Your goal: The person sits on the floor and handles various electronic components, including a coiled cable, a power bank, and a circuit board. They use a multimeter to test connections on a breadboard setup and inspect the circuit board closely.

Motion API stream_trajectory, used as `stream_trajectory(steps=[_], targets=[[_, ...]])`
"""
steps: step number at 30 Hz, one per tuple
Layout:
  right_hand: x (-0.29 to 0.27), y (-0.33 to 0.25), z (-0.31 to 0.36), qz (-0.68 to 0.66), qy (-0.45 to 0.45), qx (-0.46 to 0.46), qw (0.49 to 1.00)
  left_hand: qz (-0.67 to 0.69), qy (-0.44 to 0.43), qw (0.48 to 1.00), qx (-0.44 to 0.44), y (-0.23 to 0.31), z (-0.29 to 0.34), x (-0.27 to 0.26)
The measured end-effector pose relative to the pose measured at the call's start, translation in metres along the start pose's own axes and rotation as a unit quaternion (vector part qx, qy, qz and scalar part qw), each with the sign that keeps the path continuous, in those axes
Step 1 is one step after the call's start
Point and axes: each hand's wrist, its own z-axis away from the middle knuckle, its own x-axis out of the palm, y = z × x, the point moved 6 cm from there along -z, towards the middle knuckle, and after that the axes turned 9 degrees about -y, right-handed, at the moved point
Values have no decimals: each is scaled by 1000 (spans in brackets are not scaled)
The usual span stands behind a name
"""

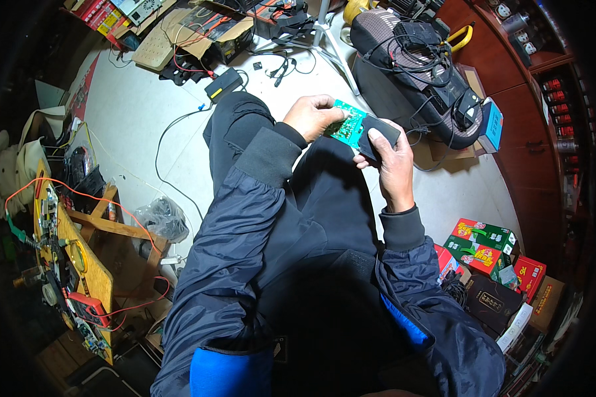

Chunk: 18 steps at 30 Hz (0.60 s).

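Observation:
A green circuit board (pixel 349 128) with small components sits partly against a flat black casing (pixel 379 137), held above my knees. My left hand (pixel 310 119) grips the board's left end, its thumb and fingertips pressed onto it. Around the black casing my right hand (pixel 396 160) is closed, thumb on top and fingers curled beneath. Whether board and casing are joined is hidden where they overlap.
On the white floor (pixel 139 126) lie a black power adapter (pixel 224 85) with its cord and a plastic bag (pixel 162 218). A cable-laden seat (pixel 394 49) stands ahead right, colourful boxes (pixel 480 248) to the right. At left, a wooden bench (pixel 99 264) carries a red multimeter (pixel 88 309).

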Motion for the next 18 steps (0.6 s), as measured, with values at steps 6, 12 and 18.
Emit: stream_trajectory(steps=[6, 12, 18], targets=[[2, 0, 1, 9, -1, -14, 1000, -12, -3, 1000, 2, 0, 0, 0], [0, 4, 1, 2, 3, -2, 1000, -13, -1, 1000, 5, 1, 1, 1], [-2, 6, 0, -7, 7, 9, 1000, -1, 8, 1000, 8, -1, 0, 1]])
